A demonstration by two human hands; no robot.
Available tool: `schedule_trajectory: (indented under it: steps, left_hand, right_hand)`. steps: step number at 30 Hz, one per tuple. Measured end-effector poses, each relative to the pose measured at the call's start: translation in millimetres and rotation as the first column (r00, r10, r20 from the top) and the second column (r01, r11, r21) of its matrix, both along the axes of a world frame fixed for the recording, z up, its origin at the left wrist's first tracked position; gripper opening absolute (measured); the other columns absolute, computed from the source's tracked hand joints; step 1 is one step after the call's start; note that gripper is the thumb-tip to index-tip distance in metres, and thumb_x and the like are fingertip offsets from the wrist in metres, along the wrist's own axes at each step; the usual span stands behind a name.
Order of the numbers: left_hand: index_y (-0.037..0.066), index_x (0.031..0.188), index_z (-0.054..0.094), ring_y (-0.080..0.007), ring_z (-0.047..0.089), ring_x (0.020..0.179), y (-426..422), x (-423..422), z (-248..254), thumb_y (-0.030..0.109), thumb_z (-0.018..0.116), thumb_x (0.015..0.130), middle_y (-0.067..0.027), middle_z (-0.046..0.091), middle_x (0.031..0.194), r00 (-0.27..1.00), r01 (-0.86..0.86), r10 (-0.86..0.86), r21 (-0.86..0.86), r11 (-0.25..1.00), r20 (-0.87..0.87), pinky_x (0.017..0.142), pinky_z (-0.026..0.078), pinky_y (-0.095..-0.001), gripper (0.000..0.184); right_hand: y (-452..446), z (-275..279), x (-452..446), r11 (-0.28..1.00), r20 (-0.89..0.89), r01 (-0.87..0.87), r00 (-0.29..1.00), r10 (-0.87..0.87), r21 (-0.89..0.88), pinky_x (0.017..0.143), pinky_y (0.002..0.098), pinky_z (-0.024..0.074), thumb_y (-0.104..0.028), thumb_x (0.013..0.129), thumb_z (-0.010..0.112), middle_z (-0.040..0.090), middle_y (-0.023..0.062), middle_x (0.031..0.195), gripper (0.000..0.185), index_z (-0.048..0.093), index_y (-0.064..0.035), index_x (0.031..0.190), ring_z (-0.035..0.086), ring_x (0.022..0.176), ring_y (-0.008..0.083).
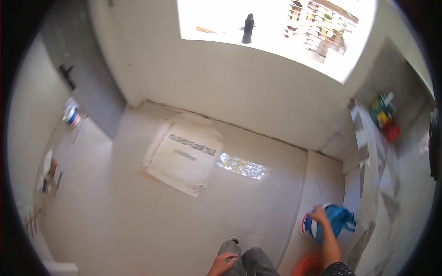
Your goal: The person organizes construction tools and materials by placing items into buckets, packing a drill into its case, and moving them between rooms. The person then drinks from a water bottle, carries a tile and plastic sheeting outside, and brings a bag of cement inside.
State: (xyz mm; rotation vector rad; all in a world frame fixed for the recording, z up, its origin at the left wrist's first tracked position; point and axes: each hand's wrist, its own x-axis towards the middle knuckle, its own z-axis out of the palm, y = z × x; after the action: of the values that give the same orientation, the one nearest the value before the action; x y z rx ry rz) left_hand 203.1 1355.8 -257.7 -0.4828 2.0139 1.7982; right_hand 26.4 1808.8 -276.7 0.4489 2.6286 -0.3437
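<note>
At the lower right, my right hand [317, 214] reaches down to the rim of a white, blue and red bucket [309, 226]; its fingers look bent over the edge, but what they grip is too small to make out. A blue plastic bag [340, 221] bulges from the bucket's right side. My left hand [224, 263] rests by my grey-trousered knee at the bottom centre, its fingers blurred. Just below the bucket, partly behind my right forearm, is an orange-red tub [307, 266].
A flattened cardboard sheet [184, 154] lies on the tiled floor. A dark bottle [248, 28] stands on the window sill. Green and red containers [382, 112] are on the right-hand counter. Another bucket [72, 116] is near the door at left.
</note>
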Motion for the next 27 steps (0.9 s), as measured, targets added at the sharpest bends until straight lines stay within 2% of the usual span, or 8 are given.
schedule_trajectory:
  steps: [4,8,10,12,19,23,26,27]
  left_hand:
    - [0.006,0.086,0.062,-0.0256,0.059,0.082,-25,-74,182,0.008,0.065,0.071,-0.0097,0.061,0.085,0.798,0.049,-0.114,-0.125,0.991,-0.591,0.072,0.046,-0.0327,0.016]
    - [0.007,0.086,0.062,-0.0235,0.058,0.081,-81,-135,361,0.004,0.064,0.071,-0.0072,0.059,0.092,0.427,-0.035,0.013,-0.002,0.999,-0.904,0.076,0.047,-0.037,0.015]
    - [0.006,0.085,0.062,-0.0236,0.057,0.079,-105,-148,426,0.006,0.063,0.072,-0.0089,0.058,0.093,0.259,0.126,0.194,0.232,0.964,-0.946,0.074,0.047,-0.038,0.013]
    - [0.002,0.082,0.061,-0.0257,0.055,0.079,-114,-158,471,0.029,0.057,0.081,-0.0143,0.055,0.09,0.219,0.428,0.438,0.489,0.76,-0.872,0.076,0.045,-0.0389,0.027]
    - [-0.001,0.067,0.057,-0.0218,0.056,0.072,-74,-222,532,0.047,0.057,0.075,-0.0155,0.055,0.081,0.259,0.675,0.668,0.625,0.391,-0.698,0.061,0.045,-0.0275,0.049]
    - [-0.001,0.071,0.058,-0.0208,0.054,0.077,-58,-285,545,0.044,0.06,0.074,-0.0143,0.055,0.083,0.208,0.728,0.614,0.54,0.423,-0.761,0.064,0.044,-0.0302,0.045]
    - [-0.002,0.071,0.057,-0.0224,0.053,0.078,-46,-319,568,0.044,0.06,0.073,-0.0134,0.054,0.085,0.42,0.7,0.599,0.663,0.264,-0.682,0.065,0.042,-0.032,0.046]
    - [-0.001,0.077,0.057,-0.023,0.052,0.075,-46,-334,575,0.041,0.058,0.076,-0.0137,0.053,0.085,0.313,0.724,0.655,0.619,0.304,-0.688,0.064,0.042,-0.0326,0.042]
  right_hand:
    - [-109,63,-25,0.92,0.256,-0.278,0.901,0.349,-0.277,0.087,0.035,0.04,-0.044,0.066,0.064,0.047,0.0225,0.118,0.065,0.052,0.0017,0.11,0.047,0.107,0.0312]
    - [-179,97,-53,0.758,0.051,-0.428,0.855,0.516,-0.492,0.082,0.0348,0.0442,-0.037,0.068,0.065,0.057,0.0227,0.1,0.059,0.053,0.0054,0.106,0.057,0.092,0.0329]
    - [-260,218,-52,0.801,-0.04,-0.352,0.923,0.382,-0.484,0.074,0.034,0.0476,-0.031,0.068,0.065,0.061,0.0209,0.092,0.051,0.056,0.0063,0.102,0.061,0.083,0.0305]
    - [-255,218,-69,0.808,-0.037,-0.362,0.92,0.39,-0.466,0.074,0.034,0.0476,-0.03,0.068,0.065,0.061,0.0209,0.091,0.05,0.056,0.0063,0.101,0.061,0.083,0.0305]
    - [-200,156,-160,0.813,0.048,-0.423,0.876,0.48,-0.401,0.074,0.0341,0.0476,-0.029,0.069,0.064,0.061,0.0209,0.088,0.047,0.057,0.0064,0.099,0.061,0.082,0.0303]
    - [-185,139,-232,0.815,0.054,-0.44,0.868,0.493,-0.377,0.074,0.0342,0.0476,-0.028,0.069,0.064,0.061,0.0209,0.087,0.046,0.057,0.0065,0.098,0.061,0.082,0.0301]
    - [-189,131,-295,0.808,0.017,-0.468,0.862,0.507,-0.358,0.073,0.0342,0.0477,-0.028,0.069,0.063,0.062,0.0209,0.085,0.044,0.057,0.0065,0.097,0.061,0.082,0.0301]
    - [-193,128,-320,0.801,-0.003,-0.487,0.855,0.518,-0.349,0.073,0.0343,0.0477,-0.028,0.07,0.063,0.062,0.0208,0.085,0.044,0.058,0.0065,0.097,0.061,0.082,0.03]
